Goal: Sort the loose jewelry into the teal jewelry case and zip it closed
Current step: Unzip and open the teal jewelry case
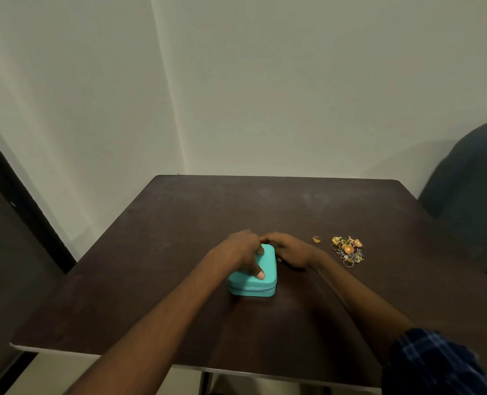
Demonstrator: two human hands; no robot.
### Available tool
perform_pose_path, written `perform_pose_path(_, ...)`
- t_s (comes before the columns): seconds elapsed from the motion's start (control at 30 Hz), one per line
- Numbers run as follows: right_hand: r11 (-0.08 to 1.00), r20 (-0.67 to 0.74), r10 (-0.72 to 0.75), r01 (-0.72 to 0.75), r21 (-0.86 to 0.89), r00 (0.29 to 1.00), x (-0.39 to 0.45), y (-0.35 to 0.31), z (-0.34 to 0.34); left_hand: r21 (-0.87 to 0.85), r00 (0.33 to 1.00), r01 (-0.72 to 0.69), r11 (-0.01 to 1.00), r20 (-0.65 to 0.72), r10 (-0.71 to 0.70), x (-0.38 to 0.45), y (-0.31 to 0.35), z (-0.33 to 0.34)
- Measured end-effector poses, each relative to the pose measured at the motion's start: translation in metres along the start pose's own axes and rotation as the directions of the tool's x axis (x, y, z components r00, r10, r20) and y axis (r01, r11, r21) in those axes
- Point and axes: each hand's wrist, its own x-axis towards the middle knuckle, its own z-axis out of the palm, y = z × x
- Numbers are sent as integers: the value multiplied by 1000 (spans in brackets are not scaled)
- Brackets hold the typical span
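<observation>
The teal jewelry case (265, 285) lies closed on the dark table, its zip line showing along the front. My left hand (241, 250) rests on its lid, thumb pressed on the top and fingers curled over the far left edge. My right hand (289, 250) is against the case's far right corner, fingers bent at the back edge; what they pinch is hidden. To the right lies a heap of loose jewelry (348, 250), gold and coloured pieces with rings, and one small gold ring (316, 239) apart from it.
The dark brown table (179, 223) stands in a corner of pale walls. A dark chair back (473, 195) rises at the right edge. A dark door frame (17, 201) runs down the left.
</observation>
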Motion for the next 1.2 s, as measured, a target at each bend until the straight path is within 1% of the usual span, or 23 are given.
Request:
perform_pose_path(0.03, 997, -5, 7, -7, 80, 1000, -2, 2, 0, 0, 1000, 1, 1000, -2, -1, 0, 0, 0)
perform_pose_path(0.07, 992, -9, 24, -23, 125, 1000, -4, 4, 0, -2, 1000, 2, 1000, -6, -2, 1, 0, 1)
perform_pose_path(0.2, 976, 15, 78, -79, 205, 997, -6, 10, -2, -18, 1000, 1, 1000, -11, -1, 1, 0, 0)
perform_pose_path(0.3, 968, 29, 118, -122, 218, 993, -5, 9, -2, -28, 1000, 5, 1000, -7, -5, 1, 1, -1)
perform_pose_path(0.4, 975, 33, 152, -155, 161, 988, -2, 10, -3, -22, 1000, 15, 1000, -2, -15, 3, 1, 0)
perform_pose_path(0.47, 984, 46, 145, -149, 96, 988, 1, 9, -4, -23, 1000, 17, 1000, 1, -17, 3, 1, -1)
perform_pose_path(0.57, 995, 45, 96, -94, -39, 994, 7, 4, -5, -28, 1000, 11, 1000, 0, -11, 2, 1, -3)
perform_pose_path(0.63, 995, 30, 51, -48, -85, 998, 9, 2, -4, -31, 1000, 11, 999, -1, -11, 1, 2, -3)
perform_pose_path(0.73, 1000, 37, 3, -3, 2, 999, 6, 2, -3, -32, 1000, 12, 999, 1, -12, 1, 2, -3)
perform_pose_path(0.83, 999, 68, 22, -25, 39, 997, 3, 6, -6, -37, 1000, 18, 999, 1, -18, 1, 2, -3)
perform_pose_path(0.9, 1000, 75, 25, -24, -5, 997, 3, 4, -8, -45, 1000, 19, 999, 3, -19, 2, 3, -3)
perform_pose_path(1.07, 994, 7, -8, 9, -110, 1000, 4, 3, -4, -43, 1000, 18, 999, 0, -18, 3, 2, -2)
perform_pose_path(1.2, 990, 22, 23, -19, -137, 1000, 2, -5, -6, -45, 1000, 25, 999, 8, -25, 5, 1, -2)
